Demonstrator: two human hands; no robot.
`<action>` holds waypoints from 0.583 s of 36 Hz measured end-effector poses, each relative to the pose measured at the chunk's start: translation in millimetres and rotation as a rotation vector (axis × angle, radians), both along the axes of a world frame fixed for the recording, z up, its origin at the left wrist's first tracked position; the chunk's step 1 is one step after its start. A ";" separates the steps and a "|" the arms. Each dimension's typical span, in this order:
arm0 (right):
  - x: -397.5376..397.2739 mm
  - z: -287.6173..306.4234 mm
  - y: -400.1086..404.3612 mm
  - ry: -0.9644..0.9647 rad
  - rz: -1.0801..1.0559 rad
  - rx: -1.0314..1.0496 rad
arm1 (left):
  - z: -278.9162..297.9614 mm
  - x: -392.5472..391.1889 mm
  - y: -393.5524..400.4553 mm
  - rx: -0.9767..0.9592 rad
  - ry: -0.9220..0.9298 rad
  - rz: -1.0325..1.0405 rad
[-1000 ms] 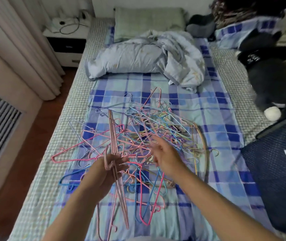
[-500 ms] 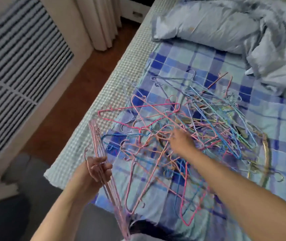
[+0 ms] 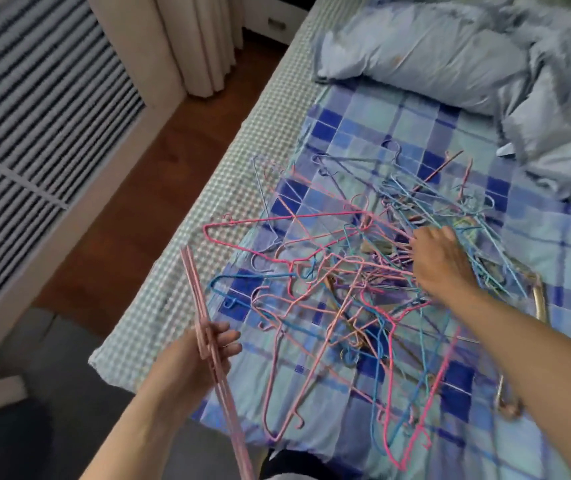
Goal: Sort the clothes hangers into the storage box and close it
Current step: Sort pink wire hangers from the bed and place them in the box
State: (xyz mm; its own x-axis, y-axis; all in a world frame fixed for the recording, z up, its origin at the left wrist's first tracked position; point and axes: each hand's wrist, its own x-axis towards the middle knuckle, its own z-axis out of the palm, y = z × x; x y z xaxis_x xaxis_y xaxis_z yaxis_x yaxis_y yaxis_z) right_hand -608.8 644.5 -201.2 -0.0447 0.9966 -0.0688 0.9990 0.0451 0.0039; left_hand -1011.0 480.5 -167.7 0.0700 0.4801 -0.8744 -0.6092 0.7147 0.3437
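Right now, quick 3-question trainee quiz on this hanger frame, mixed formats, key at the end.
1. True or false: the left hand holds a bundle of pink hangers in its grip.
2. Where is the right hand?
A. On the grey-blue duvet
B. In the tangled hanger pile on the plaid sheet
C. On the curtain
3. Fill in: the storage box is ___ in this view.

Key
1. True.
2. B: it reaches into the tangled hanger pile on the plaid sheet; whether it grips one is hidden.
3. Not visible.
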 end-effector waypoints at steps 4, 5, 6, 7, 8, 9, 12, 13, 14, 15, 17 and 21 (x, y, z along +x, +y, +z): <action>1.1 46.3 -22.5 0.141 -0.080 0.122 | 28.9 16.0 26.3 0.135 -0.024 -0.090; 0.0 56.4 -30.1 0.195 -0.144 0.146 | 34.3 19.3 31.9 0.162 -0.033 -0.095; -2.3 64.4 -38.3 0.253 -0.211 0.146 | 41.3 23.2 36.9 0.185 -0.047 -0.096; -4.9 70.7 -47.5 0.309 -0.267 0.128 | 45.2 27.5 41.1 0.207 -0.056 -0.100; -7.5 77.1 -57.3 0.364 -0.314 0.091 | 54.2 33.4 46.2 0.230 -0.060 -0.109; -12.7 76.1 -68.2 0.427 -0.351 0.039 | 56.0 36.5 48.5 0.245 -0.060 -0.123; -24.8 76.2 -103.3 0.660 -0.452 -0.080 | 75.1 55.0 58.0 0.318 -0.052 -0.185; -32.8 71.2 -114.0 0.733 -0.461 -0.118 | 78.5 58.0 58.6 0.339 -0.060 -0.197; -36.5 71.7 -123.4 0.796 -0.474 -0.132 | 87.5 65.4 61.9 0.368 -0.073 -0.215; -42.1 70.4 -131.3 0.850 -0.482 -0.141 | 91.6 69.2 62.4 0.382 -0.098 -0.219; -52.4 71.1 -140.9 0.916 -0.478 -0.132 | 100.0 76.9 65.8 0.410 -0.145 -0.231; -54.8 82.2 -153.6 0.999 -0.493 -0.058 | 105.4 96.7 75.1 0.382 -0.210 -0.266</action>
